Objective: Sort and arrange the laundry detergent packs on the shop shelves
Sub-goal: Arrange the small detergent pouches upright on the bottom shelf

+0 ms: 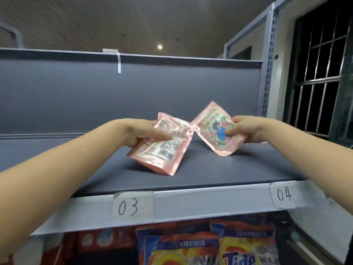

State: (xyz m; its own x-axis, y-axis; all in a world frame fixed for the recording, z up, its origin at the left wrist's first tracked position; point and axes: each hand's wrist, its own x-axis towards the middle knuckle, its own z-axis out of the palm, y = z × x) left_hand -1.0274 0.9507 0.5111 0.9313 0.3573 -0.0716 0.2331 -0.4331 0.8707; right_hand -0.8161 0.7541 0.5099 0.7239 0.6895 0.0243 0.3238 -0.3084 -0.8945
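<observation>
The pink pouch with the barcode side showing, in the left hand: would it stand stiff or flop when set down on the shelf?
Likely floppy: the barcode pouch creases under the left hand grip. Its glossy film looks slippery. It seems joined at a top corner to the floral pouch in the right hand, so one probably drags the other.

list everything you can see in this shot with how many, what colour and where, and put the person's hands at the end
Pink glossy plastic detergent pouches: 2, pink; over the upper shelf, joined at their top corners; the left one shows its barcode back, the right one its floral front.
Grey metal upper shelf: 1, dark grey; centre of view.
Handwritten paper labels: 2, white; taped on the shelf's front edge, "03" mid-left, "04" right.
Orange and blue detergent bags: at least 2, one reading Tide; shelf below.
Barred window: 1, dark; right.
Ceiling light: 1, white; top centre.
Left hand: grips the left pouch.
Right hand: pinches the right pouch.
</observation>
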